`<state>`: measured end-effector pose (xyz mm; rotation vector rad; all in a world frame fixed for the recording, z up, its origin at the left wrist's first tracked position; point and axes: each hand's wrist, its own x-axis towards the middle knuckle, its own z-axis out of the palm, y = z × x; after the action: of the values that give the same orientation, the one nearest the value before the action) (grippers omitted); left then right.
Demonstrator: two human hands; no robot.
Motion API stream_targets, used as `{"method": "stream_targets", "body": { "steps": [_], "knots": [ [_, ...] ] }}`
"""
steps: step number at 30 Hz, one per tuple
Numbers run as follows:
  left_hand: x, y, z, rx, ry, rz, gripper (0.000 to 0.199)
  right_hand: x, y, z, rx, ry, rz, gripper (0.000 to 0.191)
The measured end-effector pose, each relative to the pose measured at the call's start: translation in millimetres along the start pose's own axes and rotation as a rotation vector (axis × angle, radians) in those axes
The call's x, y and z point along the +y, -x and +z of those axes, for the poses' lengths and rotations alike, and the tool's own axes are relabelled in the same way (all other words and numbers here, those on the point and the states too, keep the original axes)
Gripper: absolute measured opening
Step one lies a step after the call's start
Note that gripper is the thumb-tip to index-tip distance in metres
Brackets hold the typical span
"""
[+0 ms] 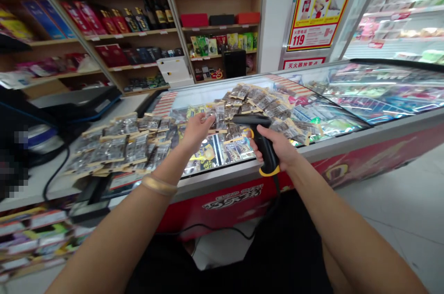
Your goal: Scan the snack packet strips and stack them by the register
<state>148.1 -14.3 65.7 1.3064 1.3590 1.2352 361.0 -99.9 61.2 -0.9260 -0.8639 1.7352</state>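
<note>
Nearest, a gold bracelet [159, 186] sits on the left wrist, and a black cable [239, 229] loops below the chest freezer [222, 176]. The right hand [280, 148] is closed around the handle of a barcode scanner [266, 150], held like a pistol, probably so that its head can be aimed easily. The left hand [197, 133] seems to pinch 1 transparent packet [219, 117] by its edge, perhaps to leave the face uncovered. This packet is just beside the scanner's head, above the freezer glass. Similar packets make 2 groups: the left pile [120, 146] lies partly on the desk [27, 194], the right pile [270, 100] on the glass, which probably serves as extra flat space. Farther, wooden shelves [138, 33] carry boxes and bottles, beside a poster [322, 3] printed with "119".
</note>
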Motion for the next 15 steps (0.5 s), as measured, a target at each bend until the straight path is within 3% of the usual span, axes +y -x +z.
{"method": "stream_targets", "body": {
  "steps": [4, 7, 10, 15],
  "knots": [
    [-27.0, -3.1, -48.6, 0.097, 0.019, 0.033, 0.023, 16.1, -25.6, 36.9, -0.097, 0.039, 0.069, 0.025],
    [-46.2, -7.2, -71.6, 0.183, -0.064, 0.060, 0.024, 24.7, -41.2, 53.4, -0.127, 0.047, 0.142, 0.027],
    [-60.2, -10.6, -81.5, 0.250, -0.222, 0.082, 0.023, 30.3, -49.1, 57.8, -0.128, 0.052, 0.208, 0.030],
    [-69.2, -10.7, -80.8, 0.283, -0.392, 0.119, 0.026, 31.9, -50.0, 57.4, -0.130, 0.022, 0.247, 0.035]
  ]
}}
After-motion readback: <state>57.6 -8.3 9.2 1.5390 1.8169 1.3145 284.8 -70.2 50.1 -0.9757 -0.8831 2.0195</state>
